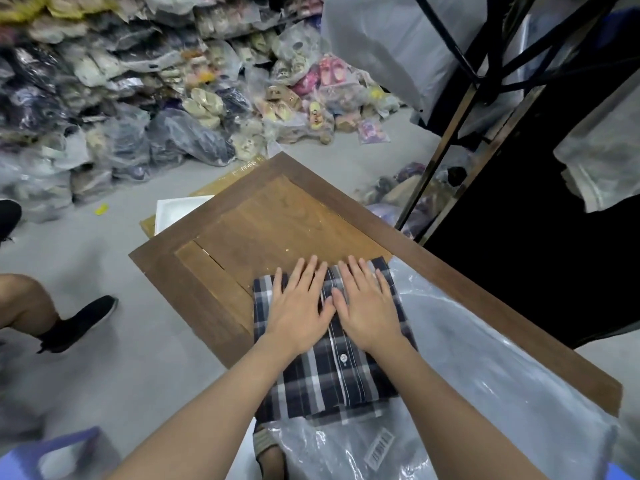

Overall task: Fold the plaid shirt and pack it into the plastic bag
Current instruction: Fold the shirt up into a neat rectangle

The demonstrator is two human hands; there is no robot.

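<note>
Left hand [298, 306], right hand [372, 308] — on one plaid shirt [329, 379]

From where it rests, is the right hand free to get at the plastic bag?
Probably yes: the right hand lies flat on the shirt, and the bag lies just to its right with nothing between them.

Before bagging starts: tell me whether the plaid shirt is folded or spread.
Folded: the dark blue-and-white plaid shirt lies as a compact rectangle on the brown wooden table.
</note>
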